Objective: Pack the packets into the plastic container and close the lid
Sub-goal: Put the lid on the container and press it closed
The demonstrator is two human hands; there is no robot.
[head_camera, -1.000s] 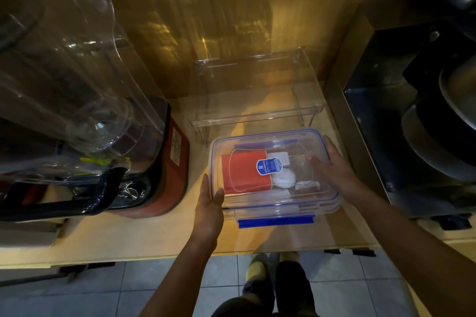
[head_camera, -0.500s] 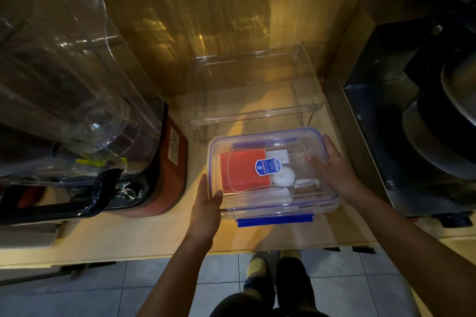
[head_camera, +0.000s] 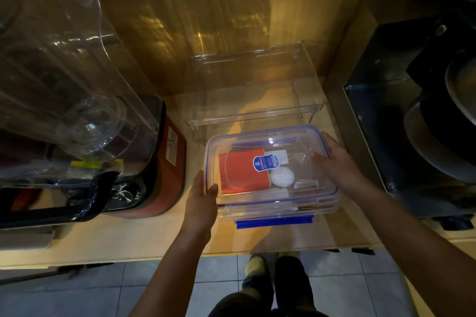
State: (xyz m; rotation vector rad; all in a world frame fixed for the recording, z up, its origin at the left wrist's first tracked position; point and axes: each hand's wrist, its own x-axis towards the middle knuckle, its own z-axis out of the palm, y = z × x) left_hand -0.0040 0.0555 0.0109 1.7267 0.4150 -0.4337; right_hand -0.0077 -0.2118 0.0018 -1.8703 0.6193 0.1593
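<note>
A clear plastic container with a blue-edged lid lies on the wooden counter. Through the lid I see an orange-red packet, a round white packet and small white packets. A blue label sits on the lid. The blue front latch sticks out flat at the near edge. My left hand holds the container's left side, thumb on the lid. My right hand rests on the lid's right part, fingers spread.
A clear acrylic stand is just behind the container. A large blender with a red base and clear jug fills the left. A dark appliance with pans stands at right. The counter edge runs near my legs.
Both hands and the container stay almost where they were; the container has shifted only slightly on the counter, and the view moved a little.
</note>
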